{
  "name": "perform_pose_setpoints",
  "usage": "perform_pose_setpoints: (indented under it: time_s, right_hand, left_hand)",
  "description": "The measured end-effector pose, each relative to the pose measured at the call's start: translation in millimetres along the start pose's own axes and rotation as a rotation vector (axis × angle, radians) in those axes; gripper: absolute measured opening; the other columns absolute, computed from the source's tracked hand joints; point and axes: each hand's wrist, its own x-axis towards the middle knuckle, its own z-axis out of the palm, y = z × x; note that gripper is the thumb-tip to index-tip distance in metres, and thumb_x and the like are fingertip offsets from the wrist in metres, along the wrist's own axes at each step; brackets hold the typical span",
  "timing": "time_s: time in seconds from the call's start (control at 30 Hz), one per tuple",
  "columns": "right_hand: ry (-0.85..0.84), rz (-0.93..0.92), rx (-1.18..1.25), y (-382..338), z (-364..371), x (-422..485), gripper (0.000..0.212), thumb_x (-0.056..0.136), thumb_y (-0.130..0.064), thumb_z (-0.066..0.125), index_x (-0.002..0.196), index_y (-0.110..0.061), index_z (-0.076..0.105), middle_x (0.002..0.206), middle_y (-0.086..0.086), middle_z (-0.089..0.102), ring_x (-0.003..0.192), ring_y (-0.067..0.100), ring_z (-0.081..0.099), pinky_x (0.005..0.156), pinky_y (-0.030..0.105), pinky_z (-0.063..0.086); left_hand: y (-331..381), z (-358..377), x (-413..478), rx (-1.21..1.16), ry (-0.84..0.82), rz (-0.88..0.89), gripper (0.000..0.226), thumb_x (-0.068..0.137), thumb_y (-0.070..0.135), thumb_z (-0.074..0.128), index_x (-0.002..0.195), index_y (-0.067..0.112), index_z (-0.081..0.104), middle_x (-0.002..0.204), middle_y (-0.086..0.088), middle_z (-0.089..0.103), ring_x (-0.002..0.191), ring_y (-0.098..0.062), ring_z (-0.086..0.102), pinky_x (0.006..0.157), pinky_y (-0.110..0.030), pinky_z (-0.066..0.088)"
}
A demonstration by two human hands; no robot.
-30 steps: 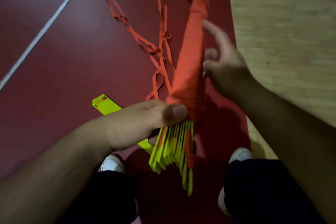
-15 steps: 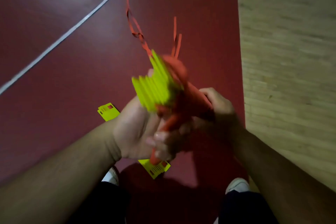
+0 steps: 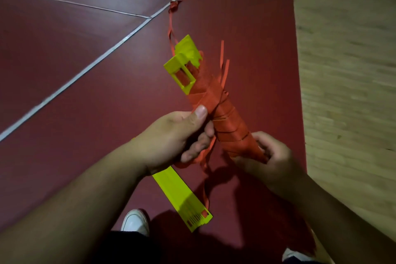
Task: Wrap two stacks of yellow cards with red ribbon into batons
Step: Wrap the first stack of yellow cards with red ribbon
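The baton [image 3: 222,118] is held in the air over the red floor [image 3: 85,92]. Its long axis slants, with the yellow card ends pointing up and away to the left and the wrapped end coming down to the right. The left hand [image 3: 175,139] grips its middle, thumb pressed on the wrapping. The right hand [image 3: 270,156] looks curled round the lower end. Loose ribbon [image 3: 174,4] trails beyond the yellow end. Below the baton a second stack of yellow cards [image 3: 182,195] lies flat. Right of the baton the red floor ends at wood boards [image 3: 342,92], and left of it the floor runs open to a white line [image 3: 96,61].
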Motion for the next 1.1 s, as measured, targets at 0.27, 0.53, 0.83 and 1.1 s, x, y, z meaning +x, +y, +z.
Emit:
perform_pose_setpoints:
  time_s: [0.27, 0.53, 0.83, 1.1]
  right_hand:
    - [-0.002, 0.141, 0.222, -7, 2, 1, 0.032, 0.070, -0.034, 0.080, 0.097, -0.020, 0.072, 0.084, 0.012, 0.073, 0.073, 0.024, 0.063, 0.068, 0.035, 0.049]
    - [0.021, 0.143, 0.201, -15, 4, 0, 0.028, 0.072, -0.041, 0.074, 0.096, -0.025, 0.071, 0.085, 0.014, 0.070, 0.073, 0.020, 0.059, 0.064, 0.032, 0.049]
    - [-0.147, 0.212, 0.463, -32, 8, -7, 0.039, 0.072, -0.046, 0.075, 0.091, -0.013, 0.067, 0.086, 0.033, 0.067, 0.063, 0.036, 0.061, 0.058, 0.037, 0.047]
    - [-0.518, 0.514, 0.755, -44, 17, -15, 0.064, 0.064, -0.062, 0.078, 0.085, -0.001, 0.075, 0.081, 0.021, 0.072, 0.063, 0.031, 0.071, 0.062, 0.035, 0.057]
  left_hand:
    - [-10, 1, 14, 0.438, 0.467, 0.223, 0.026, 0.101, 0.020, 0.052, 0.079, 0.024, 0.064, 0.064, 0.019, 0.061, 0.061, 0.005, 0.050, 0.061, -0.010, 0.038]
    - [-19, 2, 20, 0.538, 0.552, 0.102, 0.023, 0.103, 0.016, 0.050, 0.092, 0.016, 0.070, 0.085, 0.004, 0.073, 0.073, -0.003, 0.063, 0.072, -0.022, 0.044]
    - [-25, 23, 23, 0.012, 0.327, 0.160, 0.033, 0.096, 0.048, 0.041, 0.091, 0.021, 0.059, 0.056, 0.010, 0.047, 0.044, -0.007, 0.035, 0.048, -0.023, 0.030]
    - [-28, 20, 21, -0.241, -0.085, 0.138, 0.091, 0.069, 0.081, 0.054, 0.132, 0.015, 0.057, 0.074, 0.008, 0.069, 0.044, -0.004, 0.031, 0.046, -0.021, 0.033]
